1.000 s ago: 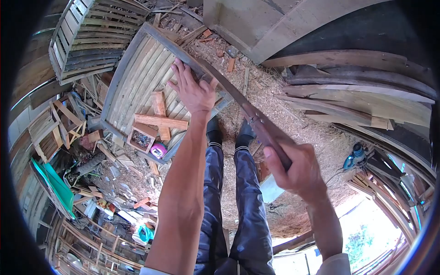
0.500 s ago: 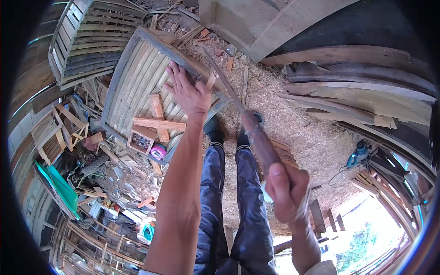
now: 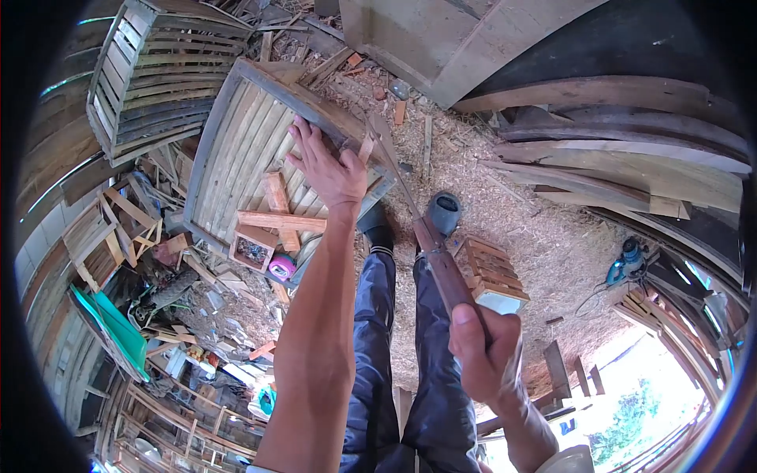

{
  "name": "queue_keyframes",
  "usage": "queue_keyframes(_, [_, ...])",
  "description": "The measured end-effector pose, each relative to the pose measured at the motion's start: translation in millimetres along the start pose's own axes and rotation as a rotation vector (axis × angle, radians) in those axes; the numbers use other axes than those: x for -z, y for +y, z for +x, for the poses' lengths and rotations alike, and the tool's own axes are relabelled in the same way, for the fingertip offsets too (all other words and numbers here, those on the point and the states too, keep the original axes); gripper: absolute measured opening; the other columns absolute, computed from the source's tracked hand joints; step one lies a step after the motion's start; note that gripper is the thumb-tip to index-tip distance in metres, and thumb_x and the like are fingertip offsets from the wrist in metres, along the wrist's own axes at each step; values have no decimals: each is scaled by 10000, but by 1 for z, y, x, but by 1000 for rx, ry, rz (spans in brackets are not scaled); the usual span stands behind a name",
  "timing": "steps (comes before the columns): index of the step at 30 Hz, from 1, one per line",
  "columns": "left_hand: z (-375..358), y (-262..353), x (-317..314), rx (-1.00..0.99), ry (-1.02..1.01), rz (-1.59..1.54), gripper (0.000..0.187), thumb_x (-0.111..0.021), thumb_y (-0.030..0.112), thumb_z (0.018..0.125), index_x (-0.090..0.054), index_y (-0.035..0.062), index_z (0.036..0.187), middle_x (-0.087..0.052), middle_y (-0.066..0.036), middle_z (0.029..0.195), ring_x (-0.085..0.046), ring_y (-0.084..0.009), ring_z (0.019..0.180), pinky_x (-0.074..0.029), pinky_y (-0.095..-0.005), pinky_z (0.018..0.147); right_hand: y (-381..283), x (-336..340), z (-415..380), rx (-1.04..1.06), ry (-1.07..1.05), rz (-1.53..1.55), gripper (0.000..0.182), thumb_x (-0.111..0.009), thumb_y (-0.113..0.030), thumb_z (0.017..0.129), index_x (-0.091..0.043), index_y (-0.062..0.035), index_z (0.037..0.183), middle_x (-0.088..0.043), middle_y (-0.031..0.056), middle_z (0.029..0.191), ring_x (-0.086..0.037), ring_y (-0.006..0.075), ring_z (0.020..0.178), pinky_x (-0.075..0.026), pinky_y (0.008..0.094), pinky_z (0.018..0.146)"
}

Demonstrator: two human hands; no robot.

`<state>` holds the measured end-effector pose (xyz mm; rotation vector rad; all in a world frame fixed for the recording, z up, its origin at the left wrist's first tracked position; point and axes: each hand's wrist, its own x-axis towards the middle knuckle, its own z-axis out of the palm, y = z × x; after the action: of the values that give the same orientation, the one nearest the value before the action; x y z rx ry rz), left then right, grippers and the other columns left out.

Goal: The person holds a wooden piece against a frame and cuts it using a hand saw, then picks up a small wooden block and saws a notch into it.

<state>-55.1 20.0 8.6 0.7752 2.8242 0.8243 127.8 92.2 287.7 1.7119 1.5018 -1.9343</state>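
My right hand is closed round the long wooden handle of a narrow-bladed knife. Its blade points up and left, with the far end beside a small pale piece of wood at the edge of a slatted wooden panel. My left hand lies on the panel near its dark frame, fingers spread, thumb right beside that small piece. Two crossed wooden strips, a small wooden box of tiny dark bits and a pink tape measure rest by my left forearm.
A wooden stool stands right of my legs on the sawdust-covered floor. Stacked boards line the right side, with a blue power tool below them. A slatted crate stands upper left, and scrap wood litters the left floor.
My right hand has drawn the knife back toward my body, so the blade's end sits lower. My left hand stays on the panel. The view has shifted slightly, showing more of the stool.
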Motion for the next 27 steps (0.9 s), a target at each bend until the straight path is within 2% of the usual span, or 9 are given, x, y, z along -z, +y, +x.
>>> queue_keyframes(6, [-1,-2,-2,-16,14,-18,652,-447,141,712,-416,-41,1337,-326,-240,1509,-228,-440,1429,-63,-656,1126,12,-21,-7,-88,13,162,379,-562,-270,966,-592,11,714,-488,83,485,-481,133,441,-355,338,431])
queue_keyframes(7, [-1,-2,-3,-16,13,-16,651,-446,143,712,-416,-42,1335,-326,-241,1509,-227,-441,1429,-60,-656,1126,9,-26,-6,-31,21,105,473,-508,-322,996,-475,-25,629,-460,19,519,-427,89,449,-300,270,424])
queue_keyframes(10, [0,-3,-4,-19,9,-23,646,-447,150,712,-416,-43,1328,-325,-243,1510,-224,-444,1429,-54,-658,1126,2,-32,8,198,56,-238,397,-582,-266,949,-504,-24,644,-495,74,520,-520,183,417,-356,317,415])
queue_keyframes(11, [0,-3,-3,-26,5,-28,644,-448,154,712,-416,-43,1324,-324,-244,1510,-222,-444,1430,-52,-659,1125,4,-33,11,313,74,-362,307,-639,-208,890,-541,-29,660,-525,130,533,-587,290,447,-422,368,425])
queue_keyframes(14, [0,-4,-3,-45,12,-33,638,-451,164,711,-417,-45,1313,-325,-245,1510,-215,-445,1432,-47,-662,1123,-9,-19,17,408,40,-576,325,-669,-254,857,-572,-50,622,-549,138,481,-593,308,430,-491,383,421])
queue_keyframes(18, [-1,-4,-2,-43,10,-23,636,-452,170,711,-419,-48,1307,-327,-247,1508,-207,-444,1435,-48,-666,1121,-4,-12,38,591,33,-891,323,-693,-283,829,-591,-68,610,-550,120,462,-592,254,406,-490,371,397])
queue_keyframes(22, [-2,-6,-1,-33,8,-2,634,-446,169,712,-419,-58,1304,-325,-246,1509,-208,-442,1436,-54,-675,1115,-13,14,47,226,-9,-336,334,-608,-258,923,-618,-18,692,-507,76,444,-534,220,372,-395,354,393])
queue_keyframes(23, [-1,-5,-1,-21,1,0,632,-445,169,711,-422,-60,1300,-325,-245,1510,-209,-440,1436,-55,-678,1113,-23,14,43,204,14,-262,377,-557,-263,966,-598,5,703,-471,57,446,-481,186,375,-346,356,407])
queue_keyframes(27, [0,-2,-1,-37,12,-29,627,-449,161,703,-438,-69,1287,-324,-245,1511,-214,-438,1436,-54,-680,1112,-18,3,30,38,65,-22,422,-538,-299,982,-569,5,690,-458,51,483,-443,115,440,-325,331,435])
